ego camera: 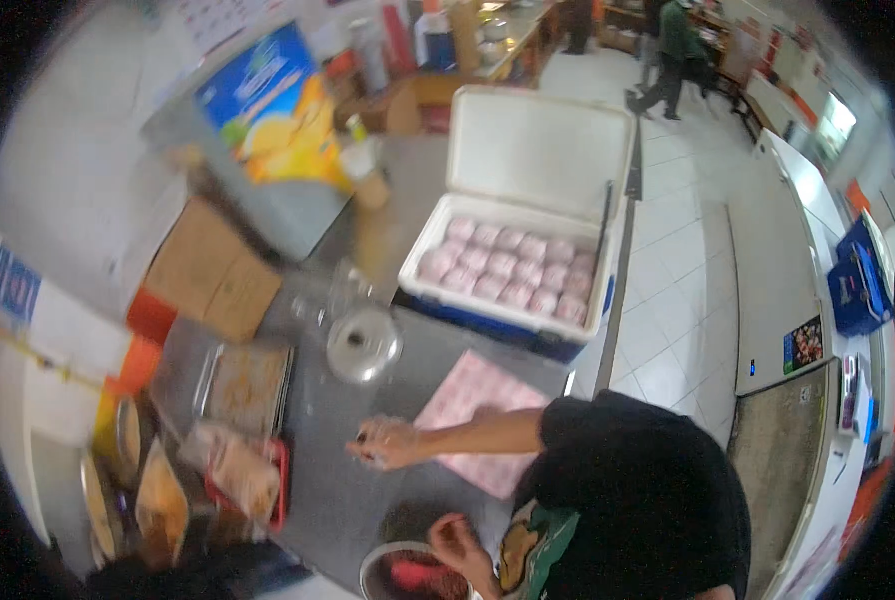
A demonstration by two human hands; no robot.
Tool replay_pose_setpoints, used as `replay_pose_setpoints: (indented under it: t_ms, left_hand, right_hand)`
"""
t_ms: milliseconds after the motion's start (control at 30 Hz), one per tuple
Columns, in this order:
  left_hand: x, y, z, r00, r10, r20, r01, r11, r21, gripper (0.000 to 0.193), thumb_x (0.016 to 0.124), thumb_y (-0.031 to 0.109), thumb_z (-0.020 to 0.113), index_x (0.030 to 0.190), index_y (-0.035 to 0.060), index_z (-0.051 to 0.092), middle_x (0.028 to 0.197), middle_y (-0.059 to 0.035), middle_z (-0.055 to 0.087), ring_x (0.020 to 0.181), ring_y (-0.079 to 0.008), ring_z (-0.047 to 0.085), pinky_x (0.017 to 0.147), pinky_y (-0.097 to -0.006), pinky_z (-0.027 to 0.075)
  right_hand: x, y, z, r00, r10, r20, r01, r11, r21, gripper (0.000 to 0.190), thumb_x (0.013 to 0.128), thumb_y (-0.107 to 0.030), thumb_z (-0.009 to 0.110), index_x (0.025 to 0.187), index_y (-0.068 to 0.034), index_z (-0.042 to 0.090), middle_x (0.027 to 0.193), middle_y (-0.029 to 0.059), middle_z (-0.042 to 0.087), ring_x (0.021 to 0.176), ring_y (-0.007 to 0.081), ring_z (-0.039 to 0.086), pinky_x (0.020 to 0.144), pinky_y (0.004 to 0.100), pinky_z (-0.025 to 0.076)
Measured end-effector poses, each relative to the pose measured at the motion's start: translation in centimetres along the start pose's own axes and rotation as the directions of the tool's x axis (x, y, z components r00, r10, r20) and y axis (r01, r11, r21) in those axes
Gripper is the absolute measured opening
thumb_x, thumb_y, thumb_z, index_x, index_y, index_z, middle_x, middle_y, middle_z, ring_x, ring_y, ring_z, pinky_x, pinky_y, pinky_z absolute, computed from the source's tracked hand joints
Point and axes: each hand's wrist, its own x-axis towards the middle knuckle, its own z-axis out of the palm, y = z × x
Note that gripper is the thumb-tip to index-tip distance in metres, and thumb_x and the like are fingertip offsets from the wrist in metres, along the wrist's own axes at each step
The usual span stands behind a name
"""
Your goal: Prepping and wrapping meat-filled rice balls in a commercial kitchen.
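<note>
My right hand reaches left over the dark table, past a pink patterned sheet that looks like wrapping paper. Its fingers are curled, and blur hides whether anything is in them. Nearer my body, my left hand is bent over the rim of a round metal pot with something red inside. The left fingers are partly hidden. A blue and white cooler box stands beyond the sheet with its lid raised. Rows of round pink-and-white wrapped items fill it.
A round metal lid with a dark knob lies mid-table. At left are a metal tray, a red basket under a plastic bag, and a cardboard box. White chest freezers line the right. People walk far back.
</note>
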Motion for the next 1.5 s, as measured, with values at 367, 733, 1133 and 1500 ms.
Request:
replay_pose_setpoints:
  t_ms: [367, 733, 1133, 1500]
  left_hand:
    - [1.6, -17.8, 6.1, 0.860, 0.138, 0.492, -0.502, 0.406, 0.764, 0.085, 0.079, 0.073, 0.065, 0.139, 0.0145, 0.054, 0.154, -0.0178, 0.041, 0.147, -0.0465, 0.024, 0.106, -0.0683, 0.026]
    - [5.5, -17.9, 8.5, 0.723, -0.315, 0.614, -0.585, 0.194, 0.788, 0.069, 0.097, 0.050, 0.055, 0.157, 0.0206, 0.035, 0.166, -0.0090, 0.026, 0.150, -0.0399, 0.025, 0.111, -0.0632, 0.025]
    - [4.8, -22.3, 5.4, 0.775, -0.101, 0.624, -0.606, 0.162, 0.779, 0.053, 0.084, 0.045, 0.067, 0.129, 0.0174, 0.060, 0.120, -0.0117, 0.060, 0.116, -0.0397, 0.051, 0.092, -0.0571, 0.036]
    - [5.4, -16.5, 5.8, 0.534, 0.265, 0.803, -0.831, 0.339, 0.441, 0.025, 0.083, 0.021, 0.068, 0.107, 0.0171, 0.072, 0.097, -0.0050, 0.062, 0.093, -0.0291, 0.055, 0.079, -0.0476, 0.039]
  right_hand:
    - [-6.2, 7.2, -8.9, 0.992, 0.007, 0.129, -0.024, 0.991, 0.133, 0.070, 0.086, -0.050, 0.071, 0.146, -0.020, 0.050, 0.149, 0.0206, 0.039, 0.134, 0.0385, 0.042, 0.104, 0.0576, 0.041]
    - [-17.1, 12.0, -6.4, 0.990, -0.106, -0.097, 0.113, 0.991, 0.076, 0.063, 0.094, -0.046, 0.065, 0.146, -0.014, 0.050, 0.131, 0.0198, 0.056, 0.118, 0.0373, 0.055, 0.099, 0.0532, 0.045]
    - [-19.2, 12.4, -6.8, 0.996, 0.028, 0.084, -0.056, 0.936, 0.348, 0.061, 0.096, -0.044, 0.063, 0.145, -0.011, 0.051, 0.122, 0.0209, 0.061, 0.113, 0.0372, 0.058, 0.098, 0.0506, 0.045]
    - [-20.3, 12.1, -8.1, 0.976, 0.163, 0.147, -0.208, 0.902, 0.379, 0.058, 0.097, -0.043, 0.063, 0.139, -0.003, 0.057, 0.112, 0.0214, 0.066, 0.099, 0.0364, 0.065, 0.088, 0.0437, 0.050]
